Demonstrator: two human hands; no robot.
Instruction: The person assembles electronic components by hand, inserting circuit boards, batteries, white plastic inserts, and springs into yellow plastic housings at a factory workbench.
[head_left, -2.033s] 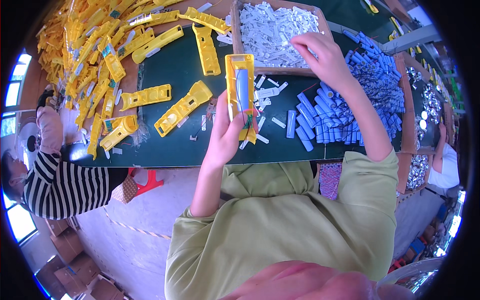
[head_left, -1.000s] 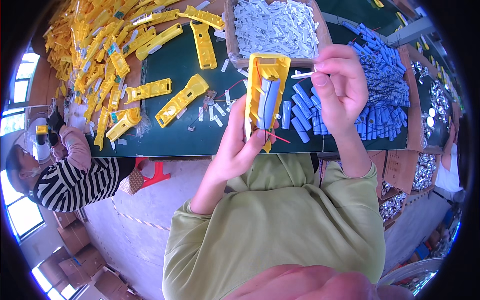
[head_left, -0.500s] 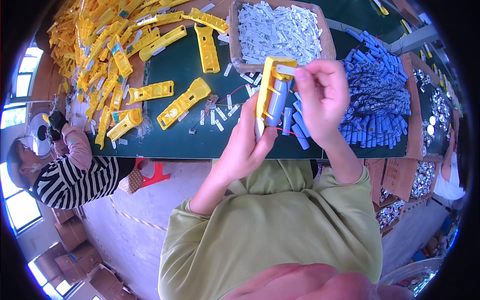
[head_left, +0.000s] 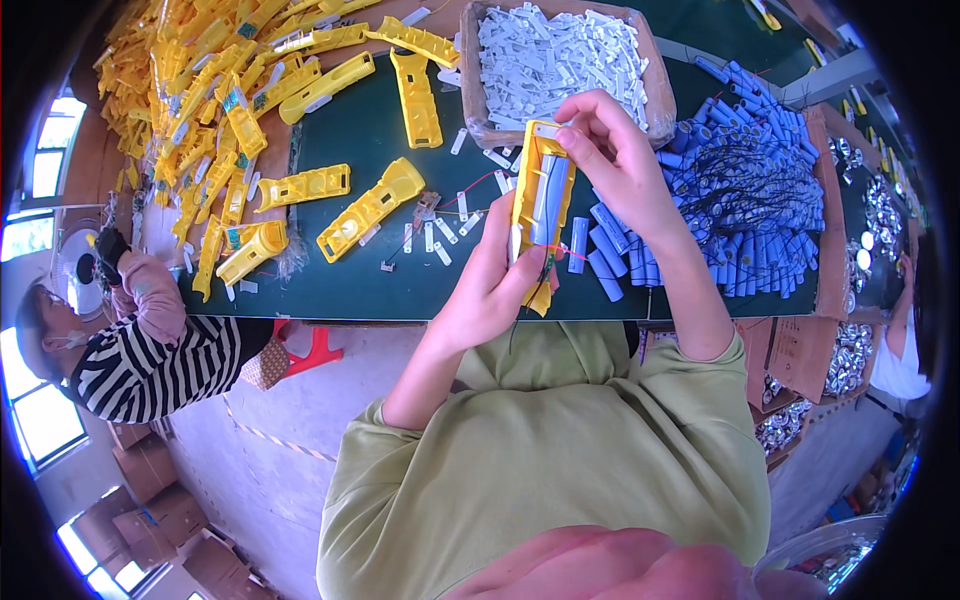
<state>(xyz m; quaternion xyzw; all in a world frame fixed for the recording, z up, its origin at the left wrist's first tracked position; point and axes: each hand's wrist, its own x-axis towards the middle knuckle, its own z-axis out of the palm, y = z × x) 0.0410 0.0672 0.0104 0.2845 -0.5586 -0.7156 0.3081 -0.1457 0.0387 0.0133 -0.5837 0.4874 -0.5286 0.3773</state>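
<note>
Yellow casing [head_left: 525, 192] is clamped in the left hand [head_left: 488, 298], a blue cell [head_left: 549, 197] inside beyond that grip; at the casing's far end the right hand [head_left: 618, 155] touches a white strip [head_left: 545, 130], pinched or not I cannot tell; loose blue cells [head_left: 605, 277] lie right of the left grip

White strip [head_left: 545, 130] against yellow shell [head_left: 528, 187] (earlier apart)

Legible lettering, numbers, signs: none. Cardboard flap [head_left: 800, 360], below bench [head_left: 340, 288] at right: any print too small to read. Blue cylinder [head_left: 549, 195] in yellow housing [head_left: 541, 300]: likewise unreadable.
</note>
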